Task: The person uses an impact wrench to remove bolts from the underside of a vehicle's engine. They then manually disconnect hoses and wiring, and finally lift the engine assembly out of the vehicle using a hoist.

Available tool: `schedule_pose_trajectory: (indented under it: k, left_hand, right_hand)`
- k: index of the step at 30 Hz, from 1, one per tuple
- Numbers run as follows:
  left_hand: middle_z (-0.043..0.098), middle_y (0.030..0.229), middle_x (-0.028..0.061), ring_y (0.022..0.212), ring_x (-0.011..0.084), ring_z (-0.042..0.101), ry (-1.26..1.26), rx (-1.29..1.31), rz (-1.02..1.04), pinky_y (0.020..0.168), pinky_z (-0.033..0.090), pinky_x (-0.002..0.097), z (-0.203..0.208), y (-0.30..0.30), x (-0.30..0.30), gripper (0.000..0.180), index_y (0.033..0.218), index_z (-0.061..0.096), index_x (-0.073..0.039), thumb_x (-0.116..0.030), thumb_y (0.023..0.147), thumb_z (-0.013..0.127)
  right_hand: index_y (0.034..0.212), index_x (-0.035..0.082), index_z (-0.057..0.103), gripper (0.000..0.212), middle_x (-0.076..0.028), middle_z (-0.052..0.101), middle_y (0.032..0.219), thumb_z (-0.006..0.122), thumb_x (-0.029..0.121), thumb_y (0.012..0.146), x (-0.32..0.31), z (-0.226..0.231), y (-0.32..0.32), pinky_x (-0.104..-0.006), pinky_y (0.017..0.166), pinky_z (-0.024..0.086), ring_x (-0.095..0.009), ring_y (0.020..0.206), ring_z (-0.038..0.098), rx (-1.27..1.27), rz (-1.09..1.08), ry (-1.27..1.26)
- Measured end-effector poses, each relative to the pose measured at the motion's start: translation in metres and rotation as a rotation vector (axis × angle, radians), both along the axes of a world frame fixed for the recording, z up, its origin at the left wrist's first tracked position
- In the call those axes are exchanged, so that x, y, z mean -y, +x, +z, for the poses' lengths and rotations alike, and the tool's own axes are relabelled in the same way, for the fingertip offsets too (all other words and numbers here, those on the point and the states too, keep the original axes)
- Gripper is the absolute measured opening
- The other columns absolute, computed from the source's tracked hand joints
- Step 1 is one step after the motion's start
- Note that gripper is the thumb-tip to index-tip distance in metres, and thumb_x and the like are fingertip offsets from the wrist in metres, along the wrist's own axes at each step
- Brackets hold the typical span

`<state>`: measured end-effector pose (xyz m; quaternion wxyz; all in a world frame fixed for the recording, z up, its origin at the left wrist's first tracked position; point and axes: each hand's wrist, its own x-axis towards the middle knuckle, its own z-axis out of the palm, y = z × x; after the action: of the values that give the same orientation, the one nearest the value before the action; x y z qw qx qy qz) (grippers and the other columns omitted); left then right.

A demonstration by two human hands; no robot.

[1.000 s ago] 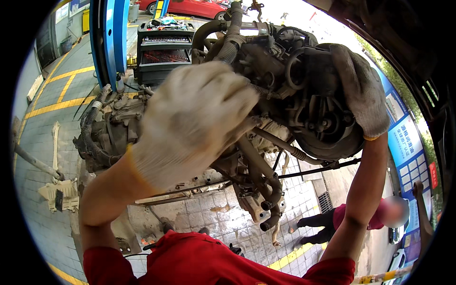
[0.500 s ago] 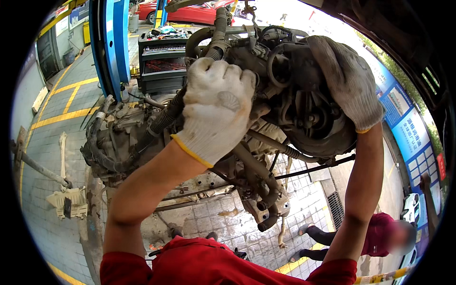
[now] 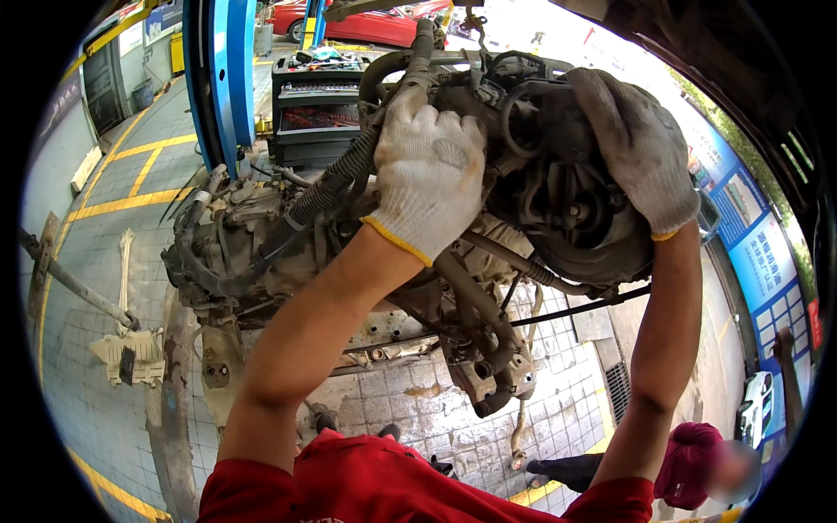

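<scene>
A greasy engine assembly (image 3: 571, 240) with corrugated hoses hangs in front of me, and I wear pale knitted gloves with yellow cuffs. My left hand (image 3: 432, 166) is closed in a fist at its middle, beside the upper end of a corrugated hose (image 3: 318, 196); the fingers hide whatever they hold. Farther right, my right hand (image 3: 641, 148) wraps over the edge of a dark round engine part, its fingertips partly hidden behind it. Between the hands is a curved ring-shaped pipe (image 3: 507, 122). A bulky metal housing (image 3: 235, 231) makes up the assembly's left side.
A blue lift post (image 3: 218, 87) and a black tool cart (image 3: 316, 131) stand behind the engine. Pipes (image 3: 493, 405) stick out below it. At lower right a person in dark red (image 3: 689, 458) is close by. A dark vehicle underside (image 3: 741, 70) overhangs the upper right.
The scene has shifted slightly right in view. My left fist has moved a little right along the engine, while my right hand stays on the round part. The person's legs at lower right have moved.
</scene>
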<state>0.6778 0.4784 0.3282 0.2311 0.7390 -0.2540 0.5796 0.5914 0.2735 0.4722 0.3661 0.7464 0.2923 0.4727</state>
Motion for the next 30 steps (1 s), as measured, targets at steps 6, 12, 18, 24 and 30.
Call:
schedule_pose_trajectory:
  k: [6, 12, 18, 24, 30]
  left_hand:
    - [0.072, 0.086, 0.0158, 0.098, 0.0353, 0.071, 0.115, -0.021, 0.065, 0.112, 0.046, 0.0510, 0.000, -0.015, -0.003, 0.013, 0.085, 0.074, -0.001, -0.010, 0.088, 0.066]
    - [0.070, 0.091, 0.0117, 0.097, 0.0314, 0.070, -0.006, 0.031, -0.028, 0.115, 0.044, 0.0515, -0.012, -0.014, -0.007, 0.018, 0.094, 0.076, -0.006, -0.014, 0.078, 0.075]
    - [0.068, 0.090, 0.0181, 0.103, 0.0385, 0.066, 0.202, 0.026, 0.033, 0.102, 0.051, 0.0525, -0.001, -0.008, -0.013, 0.019, 0.092, 0.072, 0.003, -0.015, 0.087, 0.072]
    - [0.062, 0.082, 0.0188, 0.094, 0.0415, 0.064, 0.098, 0.158, 0.060, 0.082, 0.056, 0.0509, -0.005, 0.009, -0.009, 0.020, 0.086, 0.063, 0.003, -0.014, 0.096, 0.066]
    - [0.066, 0.106, 0.0153, 0.102, 0.0345, 0.065, 0.309, 0.137, 0.079, 0.091, 0.053, 0.0483, -0.013, 0.032, -0.018, 0.049, 0.111, 0.062, -0.001, -0.028, 0.078, 0.087]
  right_hand:
    - [0.145, 0.015, 0.059, 0.060, -0.013, 0.071, 0.124, 0.070, 0.009, 0.087, 0.003, 0.000, -0.001, -0.0434, 0.089, 0.059, -0.035, 0.106, 0.072, -0.023, 0.024, -0.008]
    - [0.145, 0.016, 0.059, 0.062, -0.014, 0.071, 0.127, 0.072, 0.009, 0.085, -0.002, -0.004, -0.002, -0.0447, 0.088, 0.059, -0.036, 0.108, 0.071, -0.038, -0.023, 0.035]
    - [0.149, 0.020, 0.055, 0.062, -0.011, 0.072, 0.127, 0.071, 0.012, 0.089, 0.012, -0.001, 0.004, -0.0442, 0.090, 0.059, -0.036, 0.109, 0.071, -0.028, -0.017, -0.014]
    - [0.122, 0.013, 0.072, 0.027, -0.011, 0.074, 0.106, 0.053, 0.025, 0.107, -0.023, 0.000, -0.016, -0.0446, 0.077, 0.058, -0.036, 0.089, 0.072, -0.148, -0.015, 0.250]
    - [0.127, 0.015, 0.067, 0.027, -0.013, 0.073, 0.097, 0.054, 0.024, 0.105, -0.018, 0.001, -0.011, -0.0483, 0.068, 0.057, -0.037, 0.080, 0.072, -0.156, -0.032, 0.263]
